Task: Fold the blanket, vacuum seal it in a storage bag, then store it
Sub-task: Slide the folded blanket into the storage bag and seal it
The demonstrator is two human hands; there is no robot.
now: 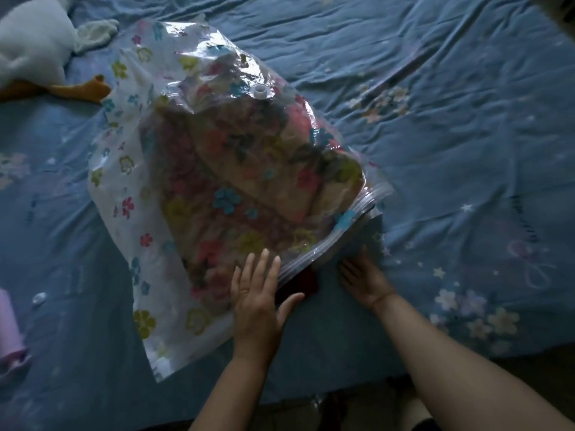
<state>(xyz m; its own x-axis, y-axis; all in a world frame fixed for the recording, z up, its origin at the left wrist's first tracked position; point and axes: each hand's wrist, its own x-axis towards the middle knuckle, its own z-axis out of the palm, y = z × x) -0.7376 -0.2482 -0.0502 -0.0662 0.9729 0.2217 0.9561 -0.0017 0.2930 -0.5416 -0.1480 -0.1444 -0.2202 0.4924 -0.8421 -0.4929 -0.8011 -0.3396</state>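
Left hand point(253, 295) flat, fingers straight, pressing the storage bag point(199, 169) near its zip edge point(339, 231). Right hand point(362, 276) open, palm up at that edge, fingertips under it. Folded blanket point(249, 169) inside the bag, on blue bedsheet point(451, 135). Valve point(260, 91) on top.

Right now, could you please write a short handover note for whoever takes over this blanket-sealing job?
Left hand: open, flat on the storage bag beside its zip edge.
Right hand: open, at the zip edge, fingertips under it.
Blanket: folded, inside the bag on the bed.
Valve: on top, nothing attached.
Left: check the zip, vacuum out the air, store.
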